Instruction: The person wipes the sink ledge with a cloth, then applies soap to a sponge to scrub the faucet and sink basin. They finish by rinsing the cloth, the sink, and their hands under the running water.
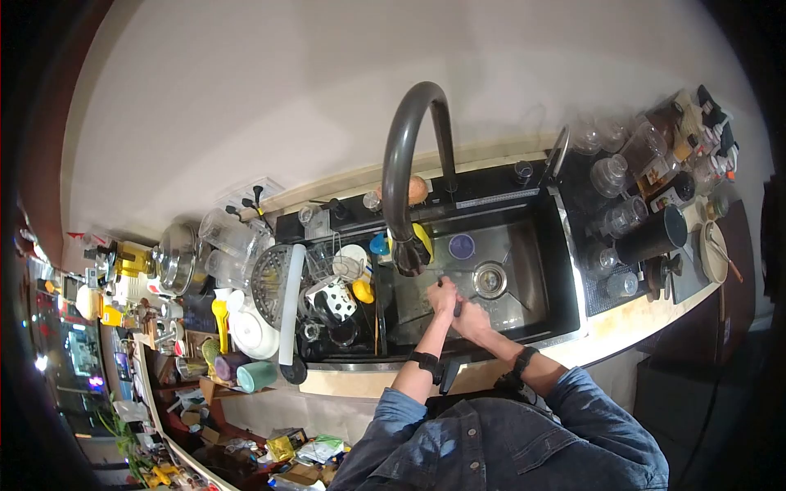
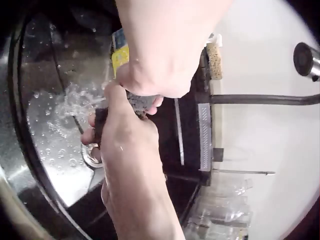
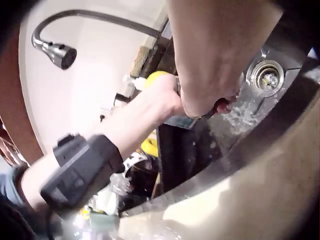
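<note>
Both hands are together over the sink (image 1: 524, 304). My left hand (image 1: 443, 296) (image 2: 155, 75) (image 3: 167, 95) and my right hand (image 1: 472, 320) (image 2: 122, 112) (image 3: 212, 90) curl tightly around a dark, rough-textured cloth or sponge (image 2: 141, 102). It shows between the two fists and past the right fingers in the left wrist view; the rest is covered by the hands. Splashing water (image 2: 75, 105) (image 3: 242, 117) lies on the sink floor beneath them. The drain (image 1: 490, 281) (image 3: 267, 77) is right of the hands in the head view.
A dark faucet (image 1: 401, 164) arches above the sink beside a yellow bottle (image 1: 423, 243). A purple round item (image 1: 462, 246) lies in the sink. Left stands a rack area with a spotted cup (image 1: 334, 301) and a white pot (image 1: 254, 334); right, a black tumbler (image 1: 655, 235) and clear containers.
</note>
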Tool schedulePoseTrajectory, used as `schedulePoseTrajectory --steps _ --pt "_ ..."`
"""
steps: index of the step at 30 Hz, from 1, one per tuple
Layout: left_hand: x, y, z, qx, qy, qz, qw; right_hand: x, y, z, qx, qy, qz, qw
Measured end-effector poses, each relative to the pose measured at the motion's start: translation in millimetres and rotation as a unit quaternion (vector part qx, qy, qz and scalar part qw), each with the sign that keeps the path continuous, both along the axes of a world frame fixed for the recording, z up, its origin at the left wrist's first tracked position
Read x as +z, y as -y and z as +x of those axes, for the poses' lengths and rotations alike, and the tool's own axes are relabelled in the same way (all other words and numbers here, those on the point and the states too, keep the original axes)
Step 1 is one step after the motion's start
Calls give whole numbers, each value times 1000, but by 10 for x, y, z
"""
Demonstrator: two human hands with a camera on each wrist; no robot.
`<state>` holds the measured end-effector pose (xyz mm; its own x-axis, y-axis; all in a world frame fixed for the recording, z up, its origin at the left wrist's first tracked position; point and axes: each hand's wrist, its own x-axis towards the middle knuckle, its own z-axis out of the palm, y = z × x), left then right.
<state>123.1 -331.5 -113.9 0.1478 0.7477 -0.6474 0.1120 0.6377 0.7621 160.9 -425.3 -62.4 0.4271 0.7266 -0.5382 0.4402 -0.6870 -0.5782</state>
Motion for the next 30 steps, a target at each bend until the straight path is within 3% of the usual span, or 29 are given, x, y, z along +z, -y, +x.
schedulePoseTrajectory --steps 1,5,8,10,13,14,15,17,20,22,28,29,30 --pt "92 -3 2 7 62 -4 998 111 14 39 -11 -2 33 999" --pt "443 -271 -145 -85 72 -117 987 643 79 345 -8 -52 231 972" --pt "534 -370 -446 -93 71 -128 985 754 -3 832 74 37 317 945" --pt "491 -394 -652 -139 59 -121 981 879 -160 1163 38 138 383 913" --pt "475 -332 -858 -182 52 -118 975 1105 -521 1643 -15 260 389 884" --pt "443 -286 -921 -186 61 -111 974 1042 -683 1803 -7 367 390 844" --pt "422 -266 -966 -192 69 -103 974 1049 -827 1914 -11 354 347 868" --pt "443 -223 -1034 -201 72 -105 971 699 -1119 2121 17 410 338 847" --pt "450 -153 -1108 -208 46 -94 972 741 -1334 1964 88 402 282 867" --pt "409 -142 -1136 -207 44 -89 973 735 -1377 1808 95 427 294 850" --pt "374 -47 -992 -229 53 -79 969 936 -968 1550 208 388 275 855" --pt "377 -38 -950 -238 51 -80 966 892 -884 1471 247 412 312 819" --pt "380 -36 -922 -249 48 -82 964 881 -814 1332 259 373 310 835"
